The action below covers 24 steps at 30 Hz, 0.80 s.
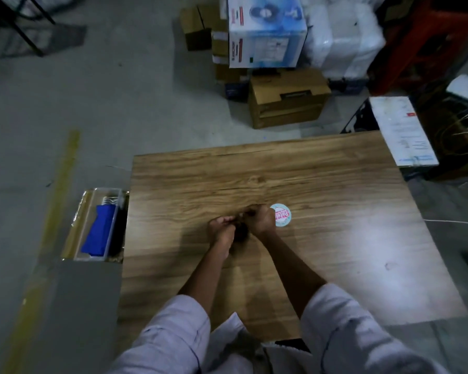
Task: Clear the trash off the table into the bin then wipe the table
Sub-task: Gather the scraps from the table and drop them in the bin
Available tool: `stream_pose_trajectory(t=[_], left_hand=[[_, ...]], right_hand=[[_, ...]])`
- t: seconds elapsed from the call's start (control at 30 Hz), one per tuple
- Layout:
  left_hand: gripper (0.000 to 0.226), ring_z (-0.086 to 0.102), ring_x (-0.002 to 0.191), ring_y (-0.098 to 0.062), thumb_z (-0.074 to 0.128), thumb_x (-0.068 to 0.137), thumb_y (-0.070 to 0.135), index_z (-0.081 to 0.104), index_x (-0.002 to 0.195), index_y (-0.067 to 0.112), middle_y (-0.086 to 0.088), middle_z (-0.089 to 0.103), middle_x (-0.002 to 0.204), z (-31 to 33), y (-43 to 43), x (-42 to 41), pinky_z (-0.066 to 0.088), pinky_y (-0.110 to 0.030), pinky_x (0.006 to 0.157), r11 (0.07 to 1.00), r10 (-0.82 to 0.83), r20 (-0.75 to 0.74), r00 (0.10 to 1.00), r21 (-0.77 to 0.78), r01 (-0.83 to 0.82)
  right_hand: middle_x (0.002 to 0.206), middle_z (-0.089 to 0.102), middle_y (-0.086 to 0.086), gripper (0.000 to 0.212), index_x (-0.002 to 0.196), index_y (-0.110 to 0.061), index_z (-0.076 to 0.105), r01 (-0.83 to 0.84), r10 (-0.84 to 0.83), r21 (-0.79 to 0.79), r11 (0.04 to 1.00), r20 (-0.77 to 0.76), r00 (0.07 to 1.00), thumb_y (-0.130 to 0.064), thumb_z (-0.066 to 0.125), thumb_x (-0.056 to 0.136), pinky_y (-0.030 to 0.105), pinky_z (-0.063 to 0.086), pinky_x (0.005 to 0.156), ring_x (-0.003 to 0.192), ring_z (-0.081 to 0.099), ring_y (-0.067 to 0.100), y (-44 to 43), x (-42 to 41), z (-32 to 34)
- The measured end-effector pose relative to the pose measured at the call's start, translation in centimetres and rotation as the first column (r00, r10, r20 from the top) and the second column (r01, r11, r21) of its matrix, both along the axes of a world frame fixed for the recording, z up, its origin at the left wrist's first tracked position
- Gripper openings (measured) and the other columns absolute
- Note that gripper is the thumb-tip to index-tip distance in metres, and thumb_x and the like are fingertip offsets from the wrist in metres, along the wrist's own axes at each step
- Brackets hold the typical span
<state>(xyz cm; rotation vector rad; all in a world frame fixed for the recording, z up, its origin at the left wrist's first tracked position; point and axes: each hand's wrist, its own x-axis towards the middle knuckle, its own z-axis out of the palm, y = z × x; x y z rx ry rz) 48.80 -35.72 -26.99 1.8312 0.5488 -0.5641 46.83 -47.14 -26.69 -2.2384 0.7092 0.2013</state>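
Off the table's (335,184) left edge sits an open bin (92,195) with something blue inside. Mid-table, the left hand (220,229) has its fingers curled, pinching a small dark scrap (241,234), and the right hand (262,220) pinches it too. It looks light and crumpled, so bunch it whole. Just beside the right hand, a round lid (283,215) lies flat. It's probably thin, so lift it by its rim.

A single wide-angle camera rides on the person's head and faces forward and steeply down, close above the wooden table (322,184), which fills the middle of the frame with its edges bowed by the lens. The sleeved arms come in from 6 o'clock, the left hand (220,228) and right hand (262,219) meeting near the centre, while grey floor (119,103) and cardboard boxes (287,101) lie farther off toward 12 o'clock.
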Motion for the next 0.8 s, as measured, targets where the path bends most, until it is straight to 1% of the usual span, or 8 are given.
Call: stream_pose_trajectory(t=[0.1,0.23,0.3,0.37,0.43,0.53,0.67,0.8], left_hand=[[0.018,0.065,0.055,-0.005,0.061,0.087,-0.014,0.071,0.097,-0.002,-0.005,0.069,0.074,1.5,-1.3,0.3,0.053,-0.017,0.053,0.977,0.061,-0.002,0.998,-0.205,-0.060],[0.012,0.067,0.056,-0.007,0.065,0.088,-0.014,0.069,0.090,-0.002,-0.005,0.070,0.071,3.4,-2.4,0.1,0.057,-0.019,0.055,0.906,0.118,-0.035,0.992,-0.406,-0.122],[0.012,0.069,0.059,-0.008,0.065,0.089,-0.013,0.070,0.093,-0.003,-0.007,0.071,0.075,4.2,-2.8,-0.2,0.057,-0.020,0.056,0.888,0.119,-0.041,0.992,-0.442,-0.125],[0.012,0.069,0.057,-0.008,0.064,0.089,-0.014,0.069,0.095,-0.005,-0.006,0.071,0.072,4.8,-3.0,-0.4,0.057,-0.020,0.055,0.875,0.117,-0.041,0.992,-0.469,-0.122],[0.013,0.069,0.054,-0.008,0.063,0.090,-0.014,0.069,0.091,-0.003,-0.002,0.071,0.066,5.5,-3.0,-0.8,0.057,-0.020,0.053,0.864,0.119,-0.044,0.992,-0.487,-0.125],[0.012,0.073,0.062,-0.014,0.065,0.090,-0.010,0.074,0.094,-0.003,-0.006,0.074,0.073,6.6,-2.7,-1.4,0.058,-0.021,0.057,0.838,0.092,-0.031,0.995,-0.537,-0.095],[0.012,0.072,0.073,-0.024,0.071,0.087,-0.007,0.075,0.096,0.000,-0.015,0.075,0.083,7.4,-2.6,-2.0,0.063,-0.031,0.070,0.836,0.011,0.036,0.999,-0.549,0.010],[0.023,0.069,0.060,-0.014,0.069,0.084,-0.014,0.070,0.105,-0.006,-0.007,0.074,0.071,8.6,-3.0,-2.6,0.062,-0.027,0.067,0.823,-0.079,0.146,0.986,-0.549,0.147]], right_hand=[[0.099,0.079,0.007,0.016,0.100,-0.011,0.081,0.179,-0.196,0.146,0.973,0.113,0.974,-0.009,0.074,0.086,0.007,0.046,0.076,0.096,0.072,0.018,0.5,-1.1,1.9],[0.098,0.079,0.004,0.017,0.101,-0.012,0.081,0.251,-0.304,0.244,0.937,0.214,0.928,-0.006,0.073,0.087,0.032,0.057,0.091,0.091,0.073,0.009,0.3,-2.5,3.8],[0.096,0.079,0.001,0.016,0.100,-0.011,0.081,0.245,-0.299,0.227,0.943,0.249,0.921,-0.005,0.073,0.088,0.019,0.057,0.082,0.081,0.069,-0.007,-0.2,-3.1,4.7],[0.095,0.078,0.000,0.016,0.101,-0.010,0.081,0.209,-0.254,0.184,0.960,0.266,0.930,-0.003,0.072,0.089,0.002,0.046,0.070,0.074,0.064,-0.016,-0.7,-3.5,5.5],[0.096,0.079,-0.001,0.018,0.101,-0.014,0.082,0.169,-0.196,0.120,0.978,0.281,0.939,-0.006,0.073,0.088,-0.002,0.040,0.068,0.079,0.064,-0.012,-1.3,-4.0,6.3],[0.095,0.079,-0.002,0.023,0.100,-0.018,0.082,0.114,-0.120,0.038,0.993,0.284,0.951,-0.004,0.074,0.084,-0.003,0.038,0.066,0.083,0.067,-0.001,-2.2,-4.7,7.2],[0.087,0.079,-0.006,0.022,0.091,-0.025,0.082,0.119,-0.118,0.016,0.993,0.286,0.951,-0.007,0.077,0.080,0.013,0.050,0.069,0.081,0.073,0.007,-2.5,-5.8,8.1],[0.081,0.076,-0.006,0.020,0.089,-0.020,0.074,0.230,-0.264,0.148,0.962,0.292,0.919,-0.021,0.087,0.074,0.038,0.060,0.077,0.079,0.075,0.014,-3.4,-7.3,8.8]])
